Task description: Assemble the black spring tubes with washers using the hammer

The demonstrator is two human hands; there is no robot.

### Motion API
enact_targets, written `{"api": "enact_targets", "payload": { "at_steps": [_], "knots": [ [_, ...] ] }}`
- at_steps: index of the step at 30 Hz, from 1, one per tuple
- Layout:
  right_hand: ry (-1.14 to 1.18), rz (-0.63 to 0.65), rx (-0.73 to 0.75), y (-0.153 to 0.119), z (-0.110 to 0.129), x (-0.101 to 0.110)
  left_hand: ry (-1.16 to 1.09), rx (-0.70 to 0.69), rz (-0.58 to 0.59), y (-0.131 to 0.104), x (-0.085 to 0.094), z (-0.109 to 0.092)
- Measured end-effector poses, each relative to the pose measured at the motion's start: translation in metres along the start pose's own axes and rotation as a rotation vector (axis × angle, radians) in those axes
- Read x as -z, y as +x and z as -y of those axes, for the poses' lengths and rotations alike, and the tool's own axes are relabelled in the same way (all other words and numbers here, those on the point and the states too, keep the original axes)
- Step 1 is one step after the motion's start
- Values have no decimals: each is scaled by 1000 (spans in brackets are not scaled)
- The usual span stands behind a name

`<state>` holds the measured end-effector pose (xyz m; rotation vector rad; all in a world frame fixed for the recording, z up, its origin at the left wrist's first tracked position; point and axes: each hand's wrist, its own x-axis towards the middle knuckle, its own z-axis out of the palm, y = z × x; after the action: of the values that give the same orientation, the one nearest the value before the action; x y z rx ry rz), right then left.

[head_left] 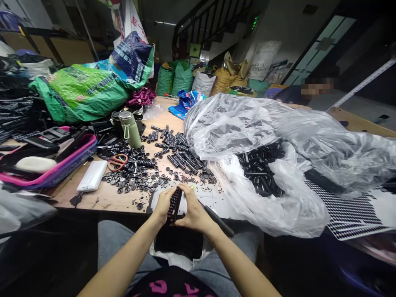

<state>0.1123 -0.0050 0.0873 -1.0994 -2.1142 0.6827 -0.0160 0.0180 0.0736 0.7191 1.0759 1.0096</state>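
At the table's front edge, my left hand [162, 205] and my right hand [195, 212] grip a long, narrow black part [175, 204] between them. Its face carries rows of small bumps or holes; I cannot make out which. The fingers of both hands are closed on its sides, and it points away from me. Beneath my hands lies a pale flat sheet [213, 201] dotted with tiny dark pieces. A black-handled tool [218, 220] rests to the right of my right hand. Small black round caps [126, 181] are scattered to the left.
Black ridged cylinders [182, 154] are piled beyond my hands. Scissors [117, 162], a white power bank-like block [92, 176], a green flask [130, 130] and a pink basket [46, 179] stand left. A plastic bag [291, 214] with black parts [261, 169] fills the right. Someone sits behind it.
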Motion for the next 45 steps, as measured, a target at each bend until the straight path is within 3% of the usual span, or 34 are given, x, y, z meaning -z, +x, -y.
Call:
{"api": "enact_targets", "payload": {
  "at_steps": [5,10,20,24,27,30,32,38,41,45],
  "knots": [
    [31,9,-37,-3,-2,-6,-98,113,8,-3,-6,1],
    [91,-2,-105,-4,-4,-9,-27,102,-51,-4,-9,-1],
    [239,-38,-197,-4,-10,-17,5,162,-9,2,-7,-1],
    [169,-44,-223,-5,-16,-23,63,148,18,7,-3,4],
    [19,-54,-269,-4,-25,-34,339,-86,45,10,3,17],
    [-147,-77,-306,-5,-35,-46,823,-459,66,12,11,35],
    [-248,-63,-316,-10,-40,-47,1094,-604,80,15,20,46],
    [-681,-35,-600,-41,-54,-5,1502,-841,135,29,49,56],
    [-625,20,-670,-46,-47,15,1601,-902,154,29,52,50],
    [-453,-111,-611,-38,-26,15,1697,-903,104,26,49,41]
  ]
}}
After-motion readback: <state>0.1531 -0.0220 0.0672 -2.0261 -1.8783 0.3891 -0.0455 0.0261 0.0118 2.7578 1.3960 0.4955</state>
